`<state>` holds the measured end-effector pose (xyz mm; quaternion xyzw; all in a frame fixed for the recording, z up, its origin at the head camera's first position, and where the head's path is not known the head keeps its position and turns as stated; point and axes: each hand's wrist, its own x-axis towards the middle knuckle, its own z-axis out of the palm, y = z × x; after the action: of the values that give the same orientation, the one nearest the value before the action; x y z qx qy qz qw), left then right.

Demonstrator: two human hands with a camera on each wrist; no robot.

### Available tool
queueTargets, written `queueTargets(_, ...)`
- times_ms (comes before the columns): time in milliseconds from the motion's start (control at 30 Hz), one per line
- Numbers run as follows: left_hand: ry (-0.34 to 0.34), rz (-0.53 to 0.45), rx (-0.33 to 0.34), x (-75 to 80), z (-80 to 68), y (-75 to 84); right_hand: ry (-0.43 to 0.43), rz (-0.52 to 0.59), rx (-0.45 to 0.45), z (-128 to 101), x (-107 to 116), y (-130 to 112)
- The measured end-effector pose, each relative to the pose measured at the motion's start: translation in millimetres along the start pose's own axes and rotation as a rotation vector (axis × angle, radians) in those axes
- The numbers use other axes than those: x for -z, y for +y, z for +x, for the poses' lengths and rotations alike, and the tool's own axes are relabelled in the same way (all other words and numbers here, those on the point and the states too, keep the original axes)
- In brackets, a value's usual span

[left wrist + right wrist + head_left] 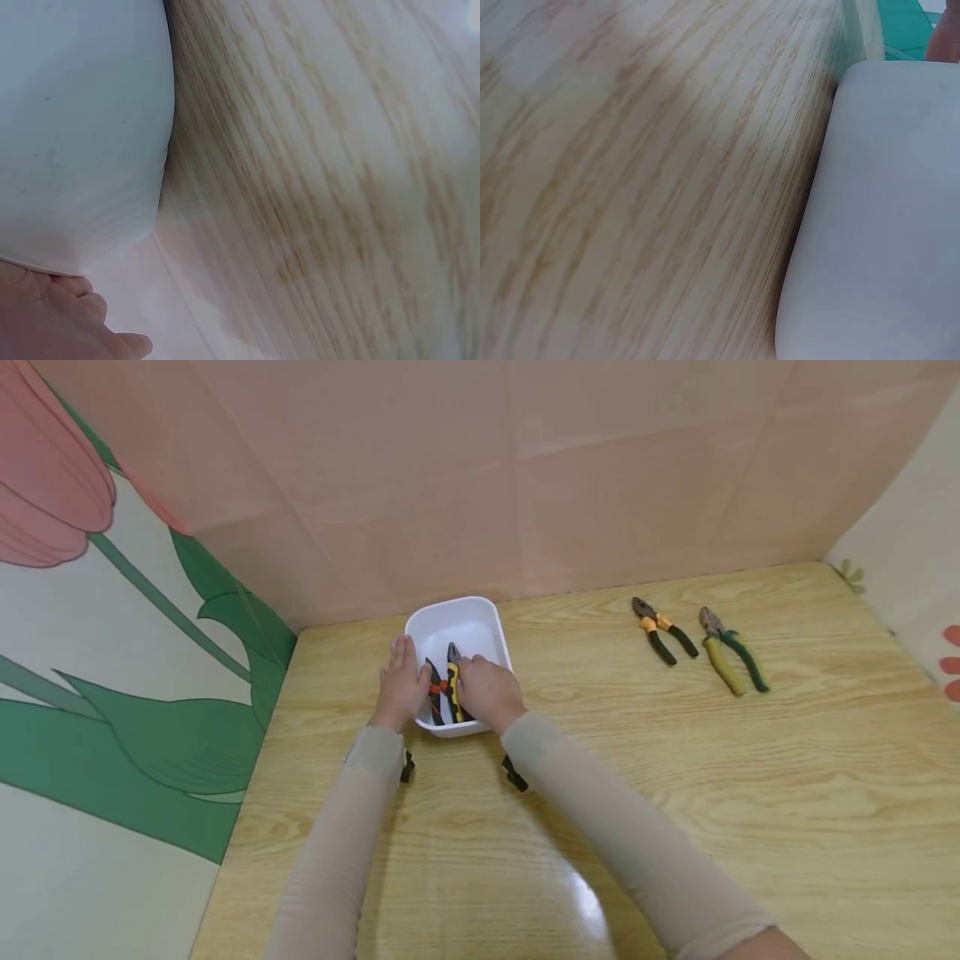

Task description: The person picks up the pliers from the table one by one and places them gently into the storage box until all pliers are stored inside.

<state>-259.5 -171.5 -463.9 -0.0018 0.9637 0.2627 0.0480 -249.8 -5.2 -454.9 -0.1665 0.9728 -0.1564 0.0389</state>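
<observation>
A white plastic bin (480, 620) stands near the back of the table. My left hand (401, 685) grips its left wall, with the thumb over the inner side and the fingers against the outside. In the left wrist view, fingers (79, 311) show beside the bin's white wall (82, 135). Inside the bin, my right hand (489, 692) holds a pair of pliers with yellow and black handles (453, 681), jaws toward the back. Just left of it lie pliers with red and black handles (436, 693). The right fingertips are hidden behind the hand.
At the right of the wooden table (645, 743) lie pliers with orange and black handles (660, 628) and larger pliers with yellow and green handles (731, 652). A pink cloth-like backdrop (420, 510) rises behind the table. A painted tulip wall (165, 710) borders the left side.
</observation>
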Motion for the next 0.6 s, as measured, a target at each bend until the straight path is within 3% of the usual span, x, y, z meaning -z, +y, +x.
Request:
queueTargets(200, -0.011, 0.000, 0.005, 0.6, 0.6, 0.2, 0.007, 0.031, -0.002, -0.5, 1.8, 0.4)
queueTargets(600, -0.002, 0.003, -0.015, 1.9, -0.4, -0.7, 0.125, 0.214, 0.040, -6.1, 4.9, 4.6)
